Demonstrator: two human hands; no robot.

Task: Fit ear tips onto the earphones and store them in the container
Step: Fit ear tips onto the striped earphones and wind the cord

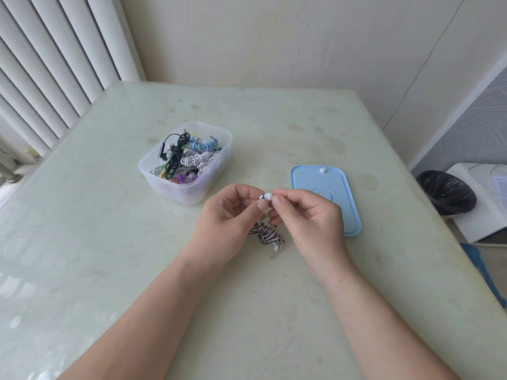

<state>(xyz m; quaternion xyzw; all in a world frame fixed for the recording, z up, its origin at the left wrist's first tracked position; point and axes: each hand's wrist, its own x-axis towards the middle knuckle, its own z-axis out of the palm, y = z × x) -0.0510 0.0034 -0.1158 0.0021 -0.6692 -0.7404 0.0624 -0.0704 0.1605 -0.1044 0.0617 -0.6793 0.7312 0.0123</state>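
Pale green and glossy, the tabletop (109, 242) carries everything in the head view. Near its middle both hands meet: the left hand (227, 215) pinches a white earbud (262, 198) between thumb and forefinger, and the right hand (307, 215) pinches a white ear tip (269, 196) against the bud's end, fingers (277, 202) pressed together on it. Whether the tip is fully seated cannot be told. Below the hands hangs the coiled black-and-white striped cord (267, 233), its plug (275, 252) just above the tabletop. Behind and left of the hands stands an open clear container (189, 193) full of bundled earphones (189, 157) in several colours. Just right of the hands lies a blue lid (323, 179), partly hidden by the right hand, with another ear tip (323, 170) on its far edge. A black-lined bin (445, 192) stands off the right side.
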